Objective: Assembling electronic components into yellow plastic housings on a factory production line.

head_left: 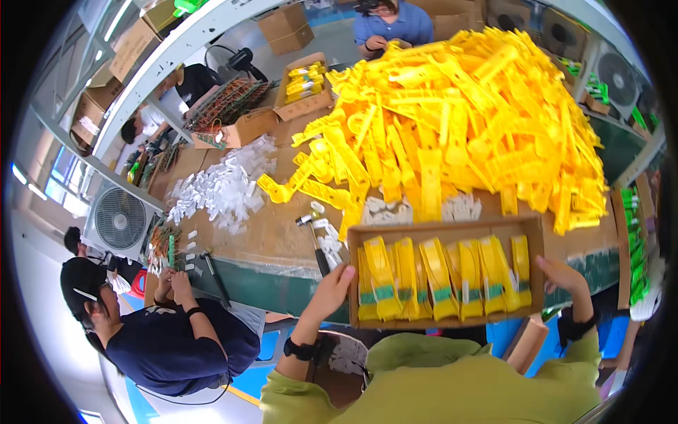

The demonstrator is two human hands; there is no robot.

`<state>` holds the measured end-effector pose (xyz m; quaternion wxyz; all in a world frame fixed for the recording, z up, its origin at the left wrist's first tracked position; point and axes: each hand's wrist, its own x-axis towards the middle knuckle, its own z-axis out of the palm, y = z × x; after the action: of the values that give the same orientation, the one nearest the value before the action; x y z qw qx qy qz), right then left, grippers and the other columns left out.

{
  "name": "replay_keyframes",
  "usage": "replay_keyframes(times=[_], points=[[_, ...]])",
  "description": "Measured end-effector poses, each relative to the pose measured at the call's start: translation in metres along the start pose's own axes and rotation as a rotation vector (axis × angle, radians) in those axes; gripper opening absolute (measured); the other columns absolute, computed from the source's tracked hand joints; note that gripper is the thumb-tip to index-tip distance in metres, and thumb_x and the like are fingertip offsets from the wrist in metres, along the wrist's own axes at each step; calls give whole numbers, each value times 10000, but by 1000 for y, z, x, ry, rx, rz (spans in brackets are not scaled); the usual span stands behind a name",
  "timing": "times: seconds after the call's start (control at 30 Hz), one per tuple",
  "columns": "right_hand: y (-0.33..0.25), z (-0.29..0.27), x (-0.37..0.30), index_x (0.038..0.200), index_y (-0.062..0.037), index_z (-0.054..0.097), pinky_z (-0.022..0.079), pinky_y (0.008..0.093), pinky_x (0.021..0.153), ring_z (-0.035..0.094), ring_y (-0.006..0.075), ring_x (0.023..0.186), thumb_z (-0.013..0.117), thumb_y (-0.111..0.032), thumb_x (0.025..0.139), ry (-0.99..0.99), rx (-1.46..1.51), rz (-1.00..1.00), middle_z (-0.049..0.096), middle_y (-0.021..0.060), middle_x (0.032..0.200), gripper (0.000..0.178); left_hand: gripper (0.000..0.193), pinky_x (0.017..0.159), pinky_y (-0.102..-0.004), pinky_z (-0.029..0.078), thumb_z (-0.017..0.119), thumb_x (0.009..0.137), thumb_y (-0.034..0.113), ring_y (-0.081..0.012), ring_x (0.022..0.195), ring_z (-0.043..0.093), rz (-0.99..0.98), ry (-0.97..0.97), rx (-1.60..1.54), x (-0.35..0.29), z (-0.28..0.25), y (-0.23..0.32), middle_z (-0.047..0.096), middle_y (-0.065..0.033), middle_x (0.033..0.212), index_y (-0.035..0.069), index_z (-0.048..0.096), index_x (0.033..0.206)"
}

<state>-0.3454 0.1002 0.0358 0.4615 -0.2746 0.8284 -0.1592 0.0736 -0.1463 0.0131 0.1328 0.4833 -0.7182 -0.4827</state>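
Observation:
My left hand [330, 290] grips the left end of a shallow cardboard box [452, 324]. At its right end, my right hand [563, 277] holds the side wall, its lower fingers partly hidden. The box is tilted so that its inside shows. A row of yellow plastic parts [436, 272], each with a green patch near its lower end, stands side by side in it. The box is at the near edge of the worktable [272, 244]; whether it rests there cannot be made out. Just beyond it rises a large heap of yellow plastic parts [452, 106].
A hammer [314, 244] and small white pieces [328, 246] lie left of the box. Further left is a pile of clear-white parts [226, 184]. A co-worker [169, 339] works at left; another person [395, 25] sits across. A box of yellow parts [304, 88] stands behind.

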Motion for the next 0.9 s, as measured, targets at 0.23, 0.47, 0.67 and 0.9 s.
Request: replay_keyframes(times=[0.23, 0.47, 0.67, 0.9], points=[[-189, -61, -3, 968, -16, 581, 472, 312, 632, 613, 219, 665, 459, -423, 830, -101, -509, -393, 623, 116, 731, 447, 422, 697, -253, 432, 386, 907, 370, -141, 796, 540, -165, -264, -154, 24, -59, 8, 574, -70, 917, 7, 495, 1092], [-382, 31, 66, 1063, -15, 526, 462, 312, 658, 601, 192, 757, 440, -396, 858, -636, -628, -635, 603, 111, 796, 441, 342, 745, -289, 439, 495, 866, 280, -174, 827, 569, -161, -20, -200, -5, -134, 45, 595, -102, 948, 17, 515, 1084], [-525, 126, 124, 1115, -53, 468, 474, 270, 622, 595, 154, 733, 488, -335, 840, -922, -171, -644, 587, 87, 913, 394, 291, 722, -251, 425, 469, 881, 208, -127, 812, 522, -276, 46, -474, -50, -134, -14, 555, -52, 906, -5, 502, 1077], [-662, 243, 188, 1185, -59, 411, 474, 286, 647, 591, 191, 750, 539, -334, 800, -594, -126, -860, 574, 97, 926, 490, 243, 720, -261, 447, 472, 859, 140, -131, 806, 545, -465, 123, -651, -42, -96, -103, 569, -55, 906, -2, 512, 1051]])
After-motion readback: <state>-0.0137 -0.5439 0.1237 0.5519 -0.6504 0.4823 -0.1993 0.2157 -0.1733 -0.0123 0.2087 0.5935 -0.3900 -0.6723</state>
